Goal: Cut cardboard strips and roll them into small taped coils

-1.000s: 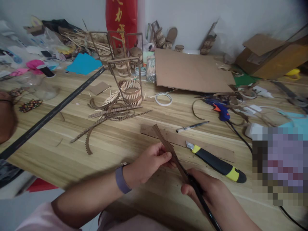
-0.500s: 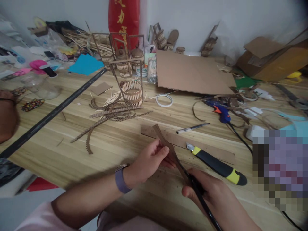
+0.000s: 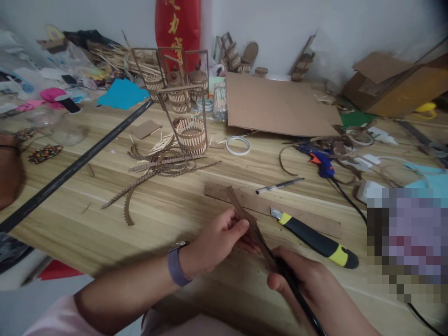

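My left hand (image 3: 226, 235), with a watch at its wrist, pinches a narrow brown cardboard strip (image 3: 236, 203) between thumb and fingers. My right hand (image 3: 301, 275) is wrapped round a long black tool (image 3: 296, 289), whose exact kind I cannot make out; its far end meets the strip. Beyond the hands a wider cardboard strip (image 3: 252, 200) lies flat on the wooden table. A yellow and black utility knife (image 3: 315, 238) rests partly over that strip, its blade showing. Just past it lies a pen (image 3: 280, 185).
Notched strips (image 3: 157, 165) and a stick basket (image 3: 191, 135) stand ahead. A cardboard sheet (image 3: 280, 102) and a blue glue gun (image 3: 324, 164) lie further back. A long black bar (image 3: 80, 161) crosses the left side, near another person's arm (image 3: 10, 172).
The strip and my left hand have shifted slightly toward me and to the right. Both hands keep their hold, and the view has moved a little.
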{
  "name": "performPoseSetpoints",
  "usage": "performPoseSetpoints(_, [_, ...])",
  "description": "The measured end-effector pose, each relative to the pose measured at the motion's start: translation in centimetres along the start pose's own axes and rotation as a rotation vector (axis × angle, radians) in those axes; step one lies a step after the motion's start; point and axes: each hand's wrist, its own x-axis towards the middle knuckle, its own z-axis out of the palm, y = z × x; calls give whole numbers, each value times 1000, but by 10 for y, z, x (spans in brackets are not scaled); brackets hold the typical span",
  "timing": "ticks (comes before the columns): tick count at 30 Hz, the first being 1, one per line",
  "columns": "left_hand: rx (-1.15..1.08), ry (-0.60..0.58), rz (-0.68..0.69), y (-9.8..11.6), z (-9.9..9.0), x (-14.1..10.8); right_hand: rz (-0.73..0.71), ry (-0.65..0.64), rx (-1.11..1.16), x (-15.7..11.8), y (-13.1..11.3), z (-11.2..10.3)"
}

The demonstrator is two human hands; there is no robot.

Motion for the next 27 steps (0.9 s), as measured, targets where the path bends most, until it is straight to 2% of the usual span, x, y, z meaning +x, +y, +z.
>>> performPoseSetpoints(6, [-45,-17,-16,1,0,0,-30,39,0,1,1,4])
performPoseSetpoints(17, [-18,-7,-8,1,-1,-1,10,67,-19,3,0,2])
performPoseSetpoints(22, [-17,-68,-22,2,1,-3,13,50,-19,5,-3,-3])
performPoseSetpoints(27, [-8,-72,-22,1,0,-3,-33,84,-58,4,-6,-3])
